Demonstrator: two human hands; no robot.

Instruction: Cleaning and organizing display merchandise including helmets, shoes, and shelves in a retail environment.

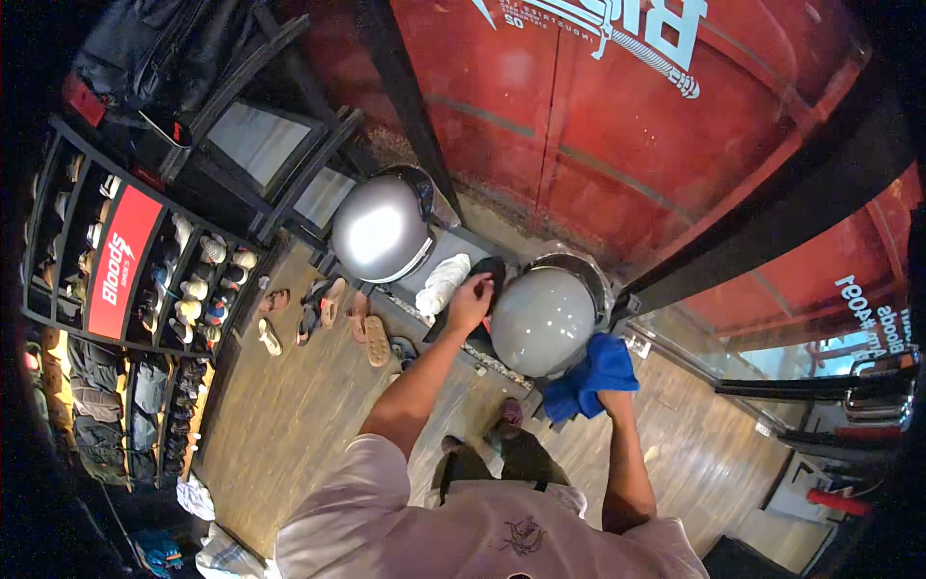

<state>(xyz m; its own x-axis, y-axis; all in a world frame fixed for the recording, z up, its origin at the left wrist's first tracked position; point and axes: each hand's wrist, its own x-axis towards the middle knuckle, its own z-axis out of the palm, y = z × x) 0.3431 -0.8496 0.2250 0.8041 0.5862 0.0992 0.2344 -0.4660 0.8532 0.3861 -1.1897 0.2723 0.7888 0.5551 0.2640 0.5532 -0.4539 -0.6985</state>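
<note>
At 1 o'clock, a red panelled wall (666, 135), apparently behind glass; from 8 round to 4 o'clock, a wooden floor (309, 415). At 9 o'clock, a shoe rack (123, 261) with a red panel. Running from 10 to 5 o'clock across the centre, a low bench (463, 243).

On the bench at 10 o'clock, a glossy silver helmet (378, 232); just off centre toward 4 o'clock, a grey helmet (540, 323), with a clear visor (593, 278) facing about 1 o'clock. Against the grey helmet's 4 o'clock side, a blue cloth (596, 376), gripped in a bunch by the right hand (617, 400). Just left of centre, a white crumpled bundle (444, 284); beside it, a black item (493, 273) with the left hand (472, 301) over it, fingers loosely bent. At 8 o'clock, scattered sandals (376, 338).

To handle the cloth well, probably best to fold it into a flat pad, press lightly along the shell's curve, steady the grey helmet with the free hand and avoid dragging on the visor.

Hard to make out: the black item's kind, and whether pinched or merely touched by the left hand; cannot tell. Hidden: right fingertips in the cloth's folds, and both helmets' undersides. Lost in the dark rim: the rack's outer edge.
</note>
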